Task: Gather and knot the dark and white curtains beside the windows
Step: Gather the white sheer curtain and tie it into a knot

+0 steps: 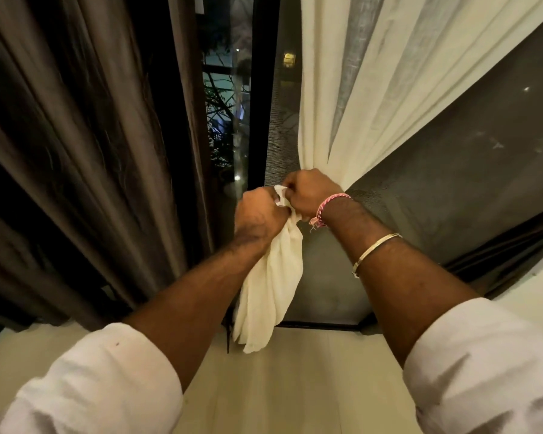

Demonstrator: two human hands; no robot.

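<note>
The white curtain (355, 89) hangs from the upper right and is drawn together into a tight bunch at the centre of the view. My right hand (311, 191) grips the bunch from the right. My left hand (259, 213) grips the cloth just below and to the left, knuckles toward me, touching the right hand. The curtain's loose tail (268, 292) hangs down from my hands to near the floor. The dark brown curtain (76, 136) hangs in long folds at the left, untouched. Whether a knot lies between my hands is hidden by my fingers.
A dark window frame post (261, 89) stands between the two curtains, with night-time glass (223, 104) behind it. A mesh-screened pane (452, 183) fills the right side. Pale floor (295, 371) lies below. Both of my sleeves are rolled up white cloth.
</note>
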